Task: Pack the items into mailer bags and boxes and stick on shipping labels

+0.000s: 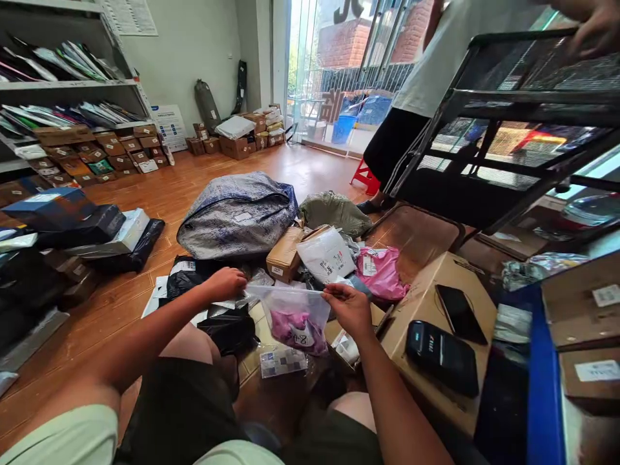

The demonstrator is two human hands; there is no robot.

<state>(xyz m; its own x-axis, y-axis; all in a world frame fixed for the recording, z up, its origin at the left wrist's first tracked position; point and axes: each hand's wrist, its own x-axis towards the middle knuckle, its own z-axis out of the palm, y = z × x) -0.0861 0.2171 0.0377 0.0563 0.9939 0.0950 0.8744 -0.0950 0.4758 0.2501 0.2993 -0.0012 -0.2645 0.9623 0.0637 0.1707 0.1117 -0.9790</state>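
Clear bag (303, 301) strung between both hands — left hand (227, 284) has a closed grip on the left end of its top edge, right hand (349, 310) pinches the right end between thumb and fingers. Handling: I'd expect light, limp and a bit slippery; nothing about it looks fragile. Thin film likely won't hold its own shape, so best hold is the top edge, one grip per corner, as here; the body would probably fold under a single pinch. Looks: see-through, slightly milky, edge pulled nearly straight, pink-purple bundle (285, 323) low down below the grip, white label (301, 336) with dark marks on it. Detail's soft there — bundle reads as inside the bag, can't swear to it. Around the grip: flat patterned packet (283, 363) just below, brown box (285, 253) and white parcel (327, 255) just beyond, pink parcel (387, 274) beyond and right of the right grip, big carton (402, 316) further right carrying phone (460, 313) and dark handheld device (442, 356).
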